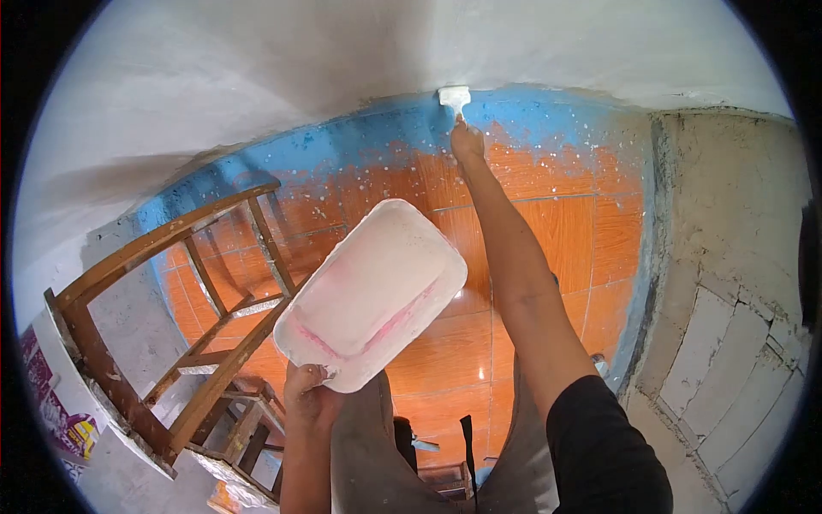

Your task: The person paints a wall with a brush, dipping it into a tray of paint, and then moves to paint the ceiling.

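Observation:
My left hand (310,394) grips the near corner of a white rectangular tray (377,283), which has pink streaks along its inner edge and is held above the floor. With my arm stretched out, my right hand (467,141) is closed on the handle of a white-coated scraper or brush (455,98); which of the two it is, I cannot tell. Its wide end is at the foot of the grey-white wall (514,43), beside the blue-painted band (342,141).
A wooden ladder (227,368) spattered with white stands at the left, close to the tray. Orange tiles (548,240) with white specks cover the floor. Rough bare wall (728,197) and pale blocks (728,360) are at the right. Purple packaging (51,403) lies far left.

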Motion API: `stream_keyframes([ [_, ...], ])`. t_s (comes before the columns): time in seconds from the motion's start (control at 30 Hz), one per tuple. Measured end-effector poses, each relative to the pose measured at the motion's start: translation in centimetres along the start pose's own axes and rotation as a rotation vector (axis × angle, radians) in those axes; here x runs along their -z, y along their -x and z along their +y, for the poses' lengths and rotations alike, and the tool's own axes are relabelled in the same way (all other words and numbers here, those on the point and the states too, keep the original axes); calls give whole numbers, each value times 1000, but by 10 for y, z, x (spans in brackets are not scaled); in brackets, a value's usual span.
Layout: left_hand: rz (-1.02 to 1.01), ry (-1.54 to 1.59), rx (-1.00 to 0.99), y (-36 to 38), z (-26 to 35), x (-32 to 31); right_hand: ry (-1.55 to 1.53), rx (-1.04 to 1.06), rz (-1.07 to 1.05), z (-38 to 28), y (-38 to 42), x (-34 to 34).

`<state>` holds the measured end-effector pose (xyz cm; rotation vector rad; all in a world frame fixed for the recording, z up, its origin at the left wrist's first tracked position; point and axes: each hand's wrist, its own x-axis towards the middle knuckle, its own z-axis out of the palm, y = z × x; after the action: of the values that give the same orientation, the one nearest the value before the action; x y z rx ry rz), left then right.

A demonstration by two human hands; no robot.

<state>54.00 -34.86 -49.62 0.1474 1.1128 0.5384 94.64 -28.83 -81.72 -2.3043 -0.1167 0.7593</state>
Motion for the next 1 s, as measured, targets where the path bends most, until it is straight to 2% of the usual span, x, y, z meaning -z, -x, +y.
stream_keyframes([
  [0.1,11,-14,10,-1,0,2,55,-8,28,-32,12,6],
  [0.2,22,-12,14,5,5,5,20,83,-30,-69,44,41],
  [0.27,-1,3,9,8,6,1,35,224,17,-97,92,78],
  [0.33,-39,7,4,11,10,-4,-198,348,-8,-148,166,128],
  [0.5,-189,7,-8,9,21,-22,-429,331,-144,-204,247,214],
  [0.67,-275,-83,-31,0,34,-43,-225,489,53,-175,332,264],
  [0.83,-302,-205,-58,8,35,-56,-462,268,194,-162,416,283],
  [1.0,-320,-179,-70,44,23,-81,-509,374,140,-169,439,299],
])
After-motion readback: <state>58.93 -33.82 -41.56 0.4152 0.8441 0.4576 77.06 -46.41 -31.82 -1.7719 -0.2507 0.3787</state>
